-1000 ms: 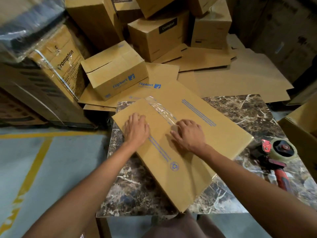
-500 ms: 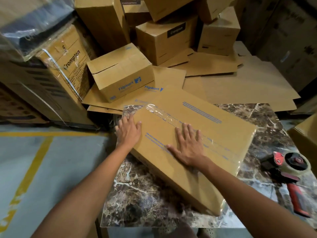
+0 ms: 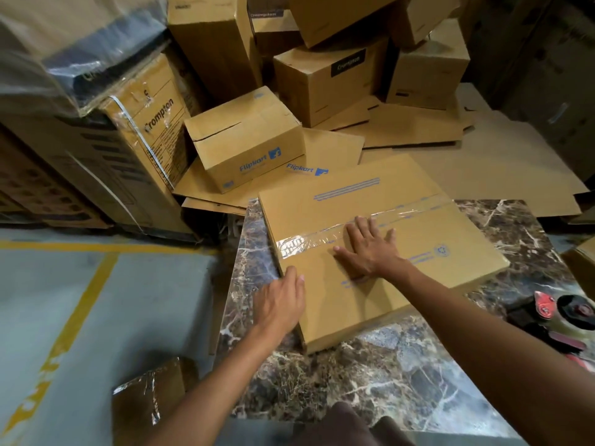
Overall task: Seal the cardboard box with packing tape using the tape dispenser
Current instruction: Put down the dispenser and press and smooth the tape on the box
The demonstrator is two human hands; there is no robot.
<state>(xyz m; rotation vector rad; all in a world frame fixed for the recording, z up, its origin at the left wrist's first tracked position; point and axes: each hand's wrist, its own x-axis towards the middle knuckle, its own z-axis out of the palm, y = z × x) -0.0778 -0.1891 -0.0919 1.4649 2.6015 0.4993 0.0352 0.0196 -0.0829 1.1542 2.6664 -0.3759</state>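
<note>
Probably a warehouse, piled cartons (image 3: 328, 82), yellow floor lines (image 3: 74, 304)

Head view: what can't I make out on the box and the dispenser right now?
Tape dispenser: head view, cut off by the right edge.
Tape mid-seam: head view, hidden under the right hand.
Cardboard box left side: head view, partly covered by the left hand.

Right hand (image 3: 370, 249) flat — left hand (image 3: 280, 304) relaxed.

Beyond the marble table (image 3: 354, 381) a small Flipkart box (image 3: 244, 140) sits on flattened cardboard sheets (image 3: 483, 162), stacked cartons (image 3: 328, 82) farther beyond; left of the table, a strapped Crompton carton (image 3: 145, 123), yellow floor lines (image 3: 74, 313), a tape-wrapped box (image 3: 148, 397)
</note>
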